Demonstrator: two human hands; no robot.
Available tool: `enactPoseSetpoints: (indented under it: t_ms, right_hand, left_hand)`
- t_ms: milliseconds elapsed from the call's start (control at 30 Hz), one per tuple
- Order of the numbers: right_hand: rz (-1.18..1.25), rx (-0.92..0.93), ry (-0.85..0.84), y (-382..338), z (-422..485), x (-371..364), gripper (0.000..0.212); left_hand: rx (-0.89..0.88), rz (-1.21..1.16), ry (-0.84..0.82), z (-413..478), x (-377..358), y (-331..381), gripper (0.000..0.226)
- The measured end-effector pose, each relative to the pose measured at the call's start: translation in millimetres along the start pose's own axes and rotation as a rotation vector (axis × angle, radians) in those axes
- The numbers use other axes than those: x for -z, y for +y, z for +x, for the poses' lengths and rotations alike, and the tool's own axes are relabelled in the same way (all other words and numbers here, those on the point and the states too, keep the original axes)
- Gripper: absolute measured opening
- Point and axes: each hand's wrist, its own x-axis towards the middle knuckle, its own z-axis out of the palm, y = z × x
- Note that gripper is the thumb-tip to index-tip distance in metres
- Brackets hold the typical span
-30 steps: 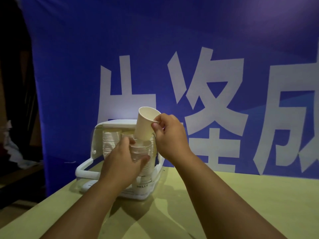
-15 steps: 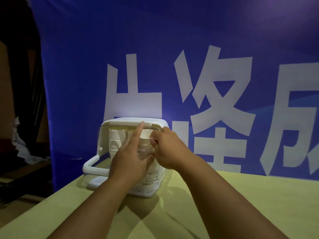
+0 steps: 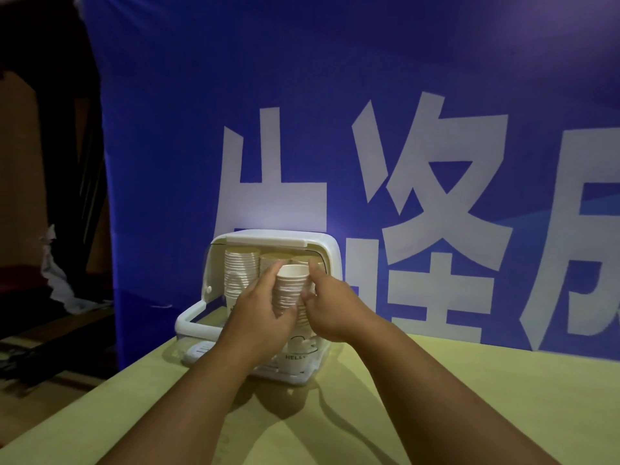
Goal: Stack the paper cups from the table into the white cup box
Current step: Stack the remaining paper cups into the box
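The left hand (image 3: 258,313) at eight o'clock and right hand (image 3: 335,312) at four are gripping the cup stack (image 3: 291,290), fingers curled, inside the white cup box (image 3: 327,253). A second stack (image 3: 241,273) is crowding it at ten o'clock; a blue banner (image 3: 335,112) is hanging behind.

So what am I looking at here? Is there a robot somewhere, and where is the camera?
No robot here: these are a person's two bare hands, filmed by one wide-angle camera worn on the head, looking forward and down. The left hand and right hand grip a stack of paper cups from either side, upright, at the open front of the white cup box. The box stands on a yellow-green table and already holds other cup stacks. Behind it hangs a blue banner with large white characters.
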Motion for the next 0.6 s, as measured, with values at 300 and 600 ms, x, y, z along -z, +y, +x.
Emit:
enactPoseSetpoints:
  t_ms: [300, 600]
  right_hand:
    - [0.195, 0.087, -0.003, 3.4, 8.1, -33.8, 0.077]
    - [0.089, 0.019, -0.096, 17.8, 6.3, -40.4, 0.058]
  left_hand:
    - [0.077, 0.048, 0.156, 7.9, 0.8, -14.8, 0.081]
    - [0.180, 0.074, 0.117, 10.3, -3.7, -20.9, 0.090]
